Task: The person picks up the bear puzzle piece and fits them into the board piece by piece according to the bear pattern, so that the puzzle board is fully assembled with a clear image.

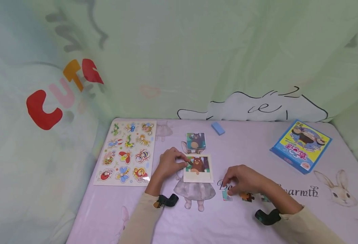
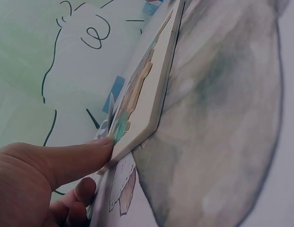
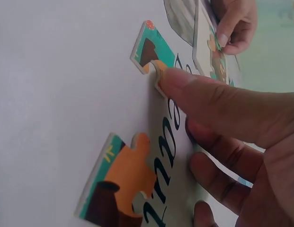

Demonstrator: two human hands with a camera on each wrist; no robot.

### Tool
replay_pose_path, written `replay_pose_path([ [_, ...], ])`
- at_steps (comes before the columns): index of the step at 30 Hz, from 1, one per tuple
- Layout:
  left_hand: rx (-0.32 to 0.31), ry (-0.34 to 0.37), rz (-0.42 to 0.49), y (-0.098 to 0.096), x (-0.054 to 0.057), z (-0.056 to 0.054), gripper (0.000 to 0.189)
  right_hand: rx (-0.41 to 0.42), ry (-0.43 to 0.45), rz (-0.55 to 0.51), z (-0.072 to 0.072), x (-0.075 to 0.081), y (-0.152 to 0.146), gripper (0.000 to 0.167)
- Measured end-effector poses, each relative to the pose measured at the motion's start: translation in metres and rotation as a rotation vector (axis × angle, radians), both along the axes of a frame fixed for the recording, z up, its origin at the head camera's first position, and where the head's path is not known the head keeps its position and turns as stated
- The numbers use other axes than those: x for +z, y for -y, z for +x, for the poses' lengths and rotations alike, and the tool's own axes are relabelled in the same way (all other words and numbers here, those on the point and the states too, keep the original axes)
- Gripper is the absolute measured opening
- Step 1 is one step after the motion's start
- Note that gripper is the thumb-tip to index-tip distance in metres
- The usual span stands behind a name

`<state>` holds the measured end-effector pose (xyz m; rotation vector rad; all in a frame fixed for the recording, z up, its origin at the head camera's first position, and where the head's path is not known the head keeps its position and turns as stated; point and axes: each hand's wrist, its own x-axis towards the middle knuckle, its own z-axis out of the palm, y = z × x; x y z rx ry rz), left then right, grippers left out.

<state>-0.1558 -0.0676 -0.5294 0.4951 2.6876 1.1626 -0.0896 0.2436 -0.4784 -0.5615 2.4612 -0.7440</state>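
Note:
A cream puzzle board (image 1: 198, 178) with bear-picture pieces across its upper part lies in the middle of the table. My left hand (image 1: 172, 162) holds its left edge, the thumb (image 2: 97, 153) on top near the corner; the other fingers are partly hidden. Lower right, my right hand (image 1: 243, 178) pinches a teal, brown and orange puzzle piece (image 3: 149, 47), thumb (image 3: 184, 85) at its edge, the index finger mostly hidden. An orange and brown puzzle piece (image 1: 247, 196) and a teal piece (image 1: 265, 198) lie under and beside that hand.
Behind the board lies a bear picture card (image 1: 196, 141), with a blue block (image 1: 218, 128) to its right. A board of insect pictures (image 1: 122, 153) lies at left, a blue and yellow box (image 1: 302, 145) at right. Cloth walls (image 1: 179, 67) rise behind the table.

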Motion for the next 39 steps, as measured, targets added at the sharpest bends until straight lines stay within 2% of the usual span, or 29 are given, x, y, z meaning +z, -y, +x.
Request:
replay_pose_path([
  [12,0.000,-0.001,0.003,0.000,0.003,0.000,0.011,0.002,-0.015,0.031,0.001,-0.002,0.004,0.024],
  [23,-0.001,0.002,-0.005,0.000,0.002,-0.001,0.010,-0.009,-0.039,-0.012,-0.001,-0.003,0.000,0.022],
  [31,-0.003,-0.008,-0.033,-0.002,0.001,-0.001,0.013,-0.044,0.015,-0.019,-0.003,-0.001,0.000,0.021],
  [39,0.007,-0.020,-0.044,-0.001,0.001,0.000,0.012,0.005,0.062,-0.087,-0.009,0.000,-0.007,0.015],
])
